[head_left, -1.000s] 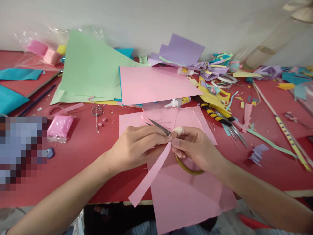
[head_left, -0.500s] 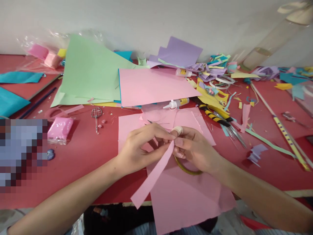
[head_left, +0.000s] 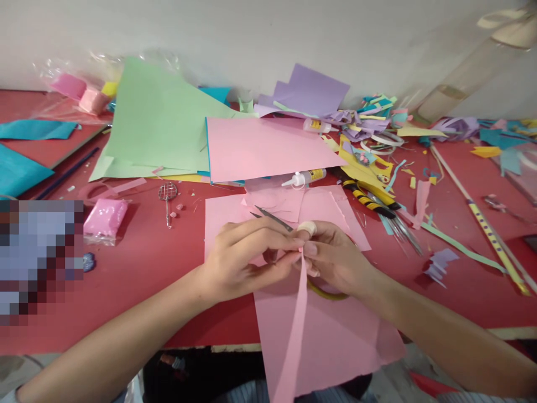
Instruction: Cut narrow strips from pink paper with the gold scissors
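Note:
A long pink paper strip hangs from between my fingertips, its upper end pinched and folded or rolled small. My left hand grips that end with thumb and fingers. Meeting it from the other side, my right hand pinches the same spot, and a pale wrap covers one of its fingertips. Scissors lie beneath the hands, blades pointing up and left, with a yellowish handle loop showing below my right hand. Under everything is a pink paper sheet that overhangs the table's front edge.
Behind the hands lie a large pink sheet, a green sheet and a glue bottle. Yellow-black pliers and paper scraps are at right. A pink clay packet and a small wire racket sit left on the red table.
The strip's loose end has swung from lower left to nearly straight down, towards me. More of the scissor blades now shows above my left hand. Both hands keep their pinch.

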Action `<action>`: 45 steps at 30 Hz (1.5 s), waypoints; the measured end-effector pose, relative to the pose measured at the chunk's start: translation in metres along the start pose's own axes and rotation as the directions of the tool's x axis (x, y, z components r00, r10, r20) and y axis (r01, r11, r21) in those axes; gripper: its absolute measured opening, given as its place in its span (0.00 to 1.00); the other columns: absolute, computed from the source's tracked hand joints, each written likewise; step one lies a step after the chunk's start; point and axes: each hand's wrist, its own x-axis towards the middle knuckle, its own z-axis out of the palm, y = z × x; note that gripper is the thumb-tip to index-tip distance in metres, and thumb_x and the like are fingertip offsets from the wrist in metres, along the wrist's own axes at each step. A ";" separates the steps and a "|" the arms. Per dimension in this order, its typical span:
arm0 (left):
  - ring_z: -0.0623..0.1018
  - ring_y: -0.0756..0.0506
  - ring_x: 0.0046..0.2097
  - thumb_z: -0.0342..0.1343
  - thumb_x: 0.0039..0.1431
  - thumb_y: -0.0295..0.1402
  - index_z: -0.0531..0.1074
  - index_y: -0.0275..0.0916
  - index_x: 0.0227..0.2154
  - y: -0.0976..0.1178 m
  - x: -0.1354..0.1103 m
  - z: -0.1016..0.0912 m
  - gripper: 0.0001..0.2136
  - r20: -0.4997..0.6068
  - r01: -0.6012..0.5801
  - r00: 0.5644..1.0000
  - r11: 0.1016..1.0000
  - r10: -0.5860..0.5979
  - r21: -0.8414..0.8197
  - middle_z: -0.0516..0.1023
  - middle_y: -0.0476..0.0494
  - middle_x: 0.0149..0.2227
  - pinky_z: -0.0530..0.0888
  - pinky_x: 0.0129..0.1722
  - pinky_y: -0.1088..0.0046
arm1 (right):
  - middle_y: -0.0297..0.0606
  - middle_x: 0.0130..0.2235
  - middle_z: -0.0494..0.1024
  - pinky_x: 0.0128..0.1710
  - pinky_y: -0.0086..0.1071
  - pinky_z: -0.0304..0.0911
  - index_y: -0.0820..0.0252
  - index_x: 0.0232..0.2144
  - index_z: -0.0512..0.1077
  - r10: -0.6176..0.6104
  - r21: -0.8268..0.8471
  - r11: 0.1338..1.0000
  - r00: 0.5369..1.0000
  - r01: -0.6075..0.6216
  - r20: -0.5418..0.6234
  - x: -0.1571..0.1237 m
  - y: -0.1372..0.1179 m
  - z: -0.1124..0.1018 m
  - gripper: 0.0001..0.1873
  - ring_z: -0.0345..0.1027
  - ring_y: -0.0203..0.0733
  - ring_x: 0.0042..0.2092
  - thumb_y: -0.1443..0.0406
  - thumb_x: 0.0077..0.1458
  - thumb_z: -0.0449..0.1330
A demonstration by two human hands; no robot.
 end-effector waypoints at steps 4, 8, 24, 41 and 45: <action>0.79 0.51 0.29 0.61 0.58 0.23 0.72 0.34 0.35 -0.003 0.001 -0.008 0.04 0.053 -0.157 0.987 0.962 0.149 0.225 0.80 0.44 0.31 0.74 0.23 0.79 | 0.30 0.21 0.72 0.19 0.23 0.57 0.60 0.27 0.75 -0.050 -0.070 0.996 0.999 0.049 -0.002 -0.001 0.000 -0.002 0.10 0.60 0.28 0.20 0.62 0.49 0.71; 0.80 0.50 0.31 0.61 0.58 0.22 0.72 0.34 0.34 -0.007 -0.001 -0.015 0.04 0.143 -0.238 0.969 0.910 0.200 0.339 0.80 0.45 0.32 0.73 0.25 0.77 | 0.30 0.23 0.73 0.19 0.24 0.58 0.60 0.30 0.75 -0.110 -0.186 0.978 0.993 0.099 -0.047 -0.003 0.001 -0.004 0.07 0.61 0.28 0.21 0.64 0.52 0.70; 0.80 0.50 0.31 0.60 0.59 0.23 0.73 0.35 0.37 -0.001 -0.001 -0.006 0.04 0.041 -0.132 0.991 0.972 0.127 0.193 0.81 0.44 0.33 0.75 0.25 0.78 | 0.28 0.21 0.69 0.17 0.22 0.54 0.61 0.26 0.75 -0.008 -0.017 1.000 1.000 0.008 -0.024 -0.003 -0.003 0.002 0.11 0.58 0.28 0.20 0.63 0.45 0.73; 0.80 0.50 0.32 0.62 0.57 0.24 0.73 0.35 0.36 0.002 0.002 -0.007 0.05 0.064 -0.154 0.987 0.968 0.144 0.198 0.80 0.45 0.33 0.75 0.26 0.77 | 0.30 0.21 0.73 0.18 0.21 0.57 0.60 0.26 0.78 -0.032 0.001 0.999 0.998 0.032 0.054 -0.002 -0.002 -0.004 0.08 0.61 0.27 0.19 0.64 0.46 0.73; 0.80 0.49 0.32 0.63 0.57 0.23 0.73 0.34 0.34 -0.001 0.003 -0.013 0.05 0.120 -0.209 0.976 0.942 0.182 0.265 0.80 0.45 0.32 0.74 0.26 0.76 | 0.31 0.23 0.75 0.21 0.22 0.62 0.58 0.29 0.80 -0.079 -0.132 0.988 0.996 0.084 0.038 -0.004 -0.004 -0.011 0.02 0.66 0.28 0.22 0.68 0.50 0.70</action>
